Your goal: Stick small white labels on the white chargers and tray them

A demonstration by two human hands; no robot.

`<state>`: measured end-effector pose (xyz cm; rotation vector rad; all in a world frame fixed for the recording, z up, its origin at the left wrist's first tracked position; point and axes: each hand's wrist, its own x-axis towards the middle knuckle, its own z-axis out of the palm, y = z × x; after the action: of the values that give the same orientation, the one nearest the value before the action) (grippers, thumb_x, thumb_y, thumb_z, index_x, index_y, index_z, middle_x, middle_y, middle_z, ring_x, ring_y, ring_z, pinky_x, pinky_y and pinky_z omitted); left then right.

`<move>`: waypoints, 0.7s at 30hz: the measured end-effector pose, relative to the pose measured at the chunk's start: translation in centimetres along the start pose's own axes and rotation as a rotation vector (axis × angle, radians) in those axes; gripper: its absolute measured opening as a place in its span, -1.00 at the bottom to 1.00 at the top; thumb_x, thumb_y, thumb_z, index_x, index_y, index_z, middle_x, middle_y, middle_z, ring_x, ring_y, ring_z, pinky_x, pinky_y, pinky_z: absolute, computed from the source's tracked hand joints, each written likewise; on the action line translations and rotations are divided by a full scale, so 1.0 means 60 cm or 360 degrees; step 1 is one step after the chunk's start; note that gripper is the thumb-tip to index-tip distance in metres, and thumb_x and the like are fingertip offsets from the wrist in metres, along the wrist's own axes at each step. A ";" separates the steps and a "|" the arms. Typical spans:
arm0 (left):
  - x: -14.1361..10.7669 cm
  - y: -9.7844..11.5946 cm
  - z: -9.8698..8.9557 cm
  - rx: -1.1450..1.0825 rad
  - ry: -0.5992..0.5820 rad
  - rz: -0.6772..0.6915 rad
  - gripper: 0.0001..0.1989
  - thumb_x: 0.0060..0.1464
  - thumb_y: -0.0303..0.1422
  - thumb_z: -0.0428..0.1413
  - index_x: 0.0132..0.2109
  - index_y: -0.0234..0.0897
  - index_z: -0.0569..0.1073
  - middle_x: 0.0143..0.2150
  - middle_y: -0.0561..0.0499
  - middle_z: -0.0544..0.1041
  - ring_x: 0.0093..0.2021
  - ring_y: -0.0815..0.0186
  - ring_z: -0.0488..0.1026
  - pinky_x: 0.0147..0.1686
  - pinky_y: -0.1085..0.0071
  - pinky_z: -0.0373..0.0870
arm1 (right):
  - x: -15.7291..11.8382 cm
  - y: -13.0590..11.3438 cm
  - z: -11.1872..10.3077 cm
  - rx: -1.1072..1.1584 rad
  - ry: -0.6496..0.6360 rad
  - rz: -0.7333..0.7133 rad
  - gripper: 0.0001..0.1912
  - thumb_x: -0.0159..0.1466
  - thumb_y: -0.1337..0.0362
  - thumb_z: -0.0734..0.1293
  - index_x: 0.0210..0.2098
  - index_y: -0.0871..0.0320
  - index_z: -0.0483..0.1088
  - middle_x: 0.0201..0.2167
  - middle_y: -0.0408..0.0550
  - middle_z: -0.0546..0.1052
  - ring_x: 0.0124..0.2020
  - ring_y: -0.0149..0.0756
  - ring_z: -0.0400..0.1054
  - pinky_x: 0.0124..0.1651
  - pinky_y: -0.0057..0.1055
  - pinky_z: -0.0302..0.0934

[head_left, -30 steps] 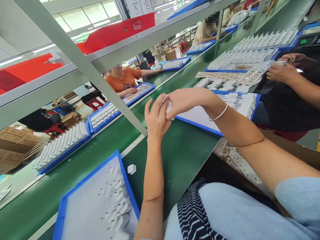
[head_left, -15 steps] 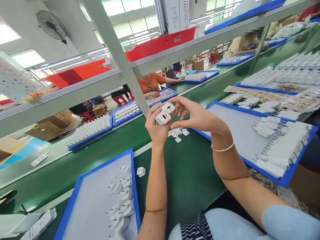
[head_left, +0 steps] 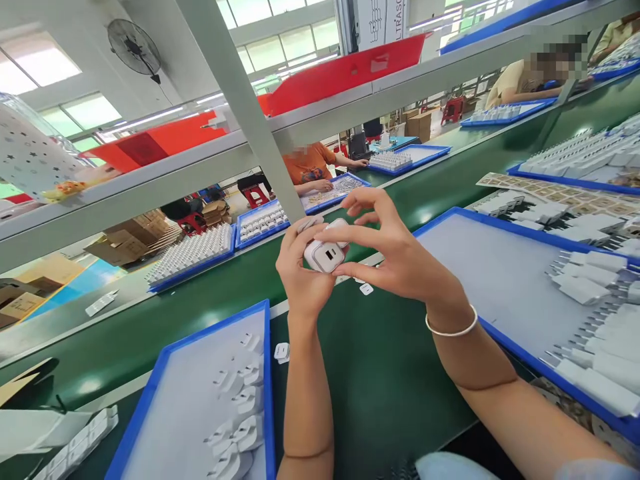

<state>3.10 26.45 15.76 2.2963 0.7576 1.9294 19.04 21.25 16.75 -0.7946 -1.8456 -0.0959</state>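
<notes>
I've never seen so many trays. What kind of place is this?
Probably a factory assembly line: a long green conveyor belt, blue plastic trays of small white chargers, and other seated people working along it.

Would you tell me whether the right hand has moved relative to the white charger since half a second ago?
Yes. The right hand has closed in leftward; its fingertips now touch the white charger held in the left hand.

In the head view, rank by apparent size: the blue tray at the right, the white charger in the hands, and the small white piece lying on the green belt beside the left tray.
1. Blue tray, by far the largest.
2. White charger, held by the left hand and right hand.
3. Small white piece, smallest, though not much smaller than the charger.
</notes>
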 end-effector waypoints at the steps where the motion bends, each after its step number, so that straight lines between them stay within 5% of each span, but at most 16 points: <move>1: 0.000 0.000 0.001 0.0029 -0.0023 0.0003 -0.70 -0.02 -0.40 0.33 -0.09 -0.19 0.55 -0.02 -0.04 0.57 0.01 0.19 0.54 0.04 0.20 0.51 | 0.002 0.002 0.000 -0.0041 0.0029 -0.0047 -0.63 0.27 0.33 0.41 0.05 -0.11 0.45 0.16 0.04 0.26 0.24 -0.02 0.25 0.21 -0.03 0.33; 9: -0.011 -0.005 0.035 0.0203 0.0176 0.0078 -0.76 0.10 -0.31 0.25 -0.08 -0.22 0.48 -0.01 -0.09 0.52 0.08 0.17 0.51 0.08 0.20 0.49 | 0.013 0.001 0.038 -0.0136 0.0379 -0.0068 -0.79 0.19 0.25 0.44 -0.31 0.05 0.30 0.03 0.12 0.45 0.11 0.06 0.34 0.15 0.07 0.30; 15: -0.011 -0.008 0.031 0.0195 0.0398 0.0071 -0.74 0.15 -0.26 0.24 -0.03 -0.20 0.48 0.00 -0.06 0.52 0.09 0.16 0.51 0.09 0.17 0.48 | 0.010 -0.010 0.070 -0.0098 0.0493 -0.0129 -0.76 0.20 0.24 0.43 -0.24 0.04 0.27 0.06 0.10 0.49 0.10 0.03 0.36 0.18 0.05 0.27; 21: -0.014 -0.014 0.030 0.0031 0.0389 0.0032 -0.72 0.20 -0.22 0.23 0.02 -0.16 0.51 0.05 -0.06 0.51 0.15 0.16 0.48 0.16 0.14 0.46 | 0.008 -0.020 0.091 0.0114 0.0679 -0.0067 -0.66 0.21 0.35 0.43 -0.12 0.04 0.21 0.19 0.17 0.34 0.26 -0.05 0.26 0.26 0.00 0.29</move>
<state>4.40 27.32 14.30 2.1093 0.7782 2.2496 13.88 22.87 15.18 -0.6285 -1.4533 -0.2084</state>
